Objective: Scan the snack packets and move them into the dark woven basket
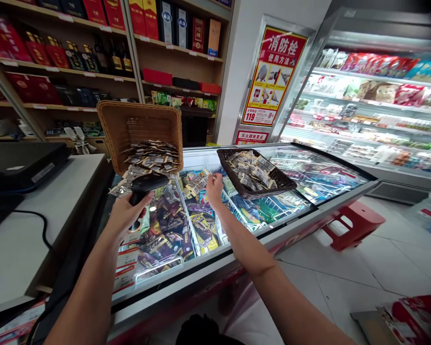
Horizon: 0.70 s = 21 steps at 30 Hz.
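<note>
My left hand (129,213) is closed round the handle of a black barcode scanner (149,181), its head level above the freezer's glass top. My right hand (214,189) pinches a small snack packet (198,183) over the glass, just left of a dark brown wicker basket (285,186). Similar packets (253,170) lie heaped in that basket. Behind the scanner a tan wicker basket (140,111) leans tilted, its open side towards me. More packets (153,155) are piled in its lower part, and some spill near the scanner.
Under the glass of the chest freezer (294,215) lie bagged frozen goods in wire dividers. A grey counter (68,191) with a black device (25,165) stands at left. A red stool (362,218) is at right, near a lit refrigerated shelf (373,103). Shelves of boxes and bottles stand behind.
</note>
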Motion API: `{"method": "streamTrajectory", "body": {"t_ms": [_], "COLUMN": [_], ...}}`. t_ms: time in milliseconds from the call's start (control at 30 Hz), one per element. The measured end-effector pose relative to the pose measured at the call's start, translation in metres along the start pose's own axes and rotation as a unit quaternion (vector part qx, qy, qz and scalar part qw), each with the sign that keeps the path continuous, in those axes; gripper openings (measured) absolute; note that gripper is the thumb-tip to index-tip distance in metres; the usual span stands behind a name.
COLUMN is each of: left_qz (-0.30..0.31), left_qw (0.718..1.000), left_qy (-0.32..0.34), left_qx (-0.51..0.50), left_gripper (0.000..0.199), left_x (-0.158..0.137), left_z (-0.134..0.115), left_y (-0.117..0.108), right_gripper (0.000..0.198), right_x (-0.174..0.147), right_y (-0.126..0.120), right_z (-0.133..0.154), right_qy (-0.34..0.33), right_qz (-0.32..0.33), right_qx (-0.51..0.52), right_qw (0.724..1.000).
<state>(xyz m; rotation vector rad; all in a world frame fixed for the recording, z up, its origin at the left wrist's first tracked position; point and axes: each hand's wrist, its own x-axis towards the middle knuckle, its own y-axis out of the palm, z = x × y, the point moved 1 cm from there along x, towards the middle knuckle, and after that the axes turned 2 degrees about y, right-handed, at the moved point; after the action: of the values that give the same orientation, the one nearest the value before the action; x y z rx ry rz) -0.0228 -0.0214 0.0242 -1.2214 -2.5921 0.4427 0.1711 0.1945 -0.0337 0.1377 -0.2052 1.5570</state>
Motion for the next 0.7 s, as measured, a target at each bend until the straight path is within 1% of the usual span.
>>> {"method": "streamTrajectory", "body": {"t_ms": [100,333,700], "left_qz": [0.036,0.072,0.079], "left_qw": [0.999,0.997,0.997], "left_qy": [-0.014,-0.022,-0.012], "left_qx": [-0.027,0.003,0.020], "left_gripper": [0.056,0.052,0.051], "left_x": [-0.0049,-0.0089,-0.0073], "left_z": [-0.0054,-0.0078,-0.0059], "left_y": [0.0049,0.0086,0.0094], "right_gripper": [0.007,0.019,0.018], "right_x": [0.0000,-0.0028,-0.0047], "right_y": [-0.0013,0.0007,-0.0019], "right_z": [-0.0005,0.0017,0.0005], "right_qy": [0.003,-0.027,-0.032], "right_qz": [0.005,0.022,0.013], "right_qx": [0.017,0.004,-0.003], "right_qw": [1.000,0.999,0.999]}}
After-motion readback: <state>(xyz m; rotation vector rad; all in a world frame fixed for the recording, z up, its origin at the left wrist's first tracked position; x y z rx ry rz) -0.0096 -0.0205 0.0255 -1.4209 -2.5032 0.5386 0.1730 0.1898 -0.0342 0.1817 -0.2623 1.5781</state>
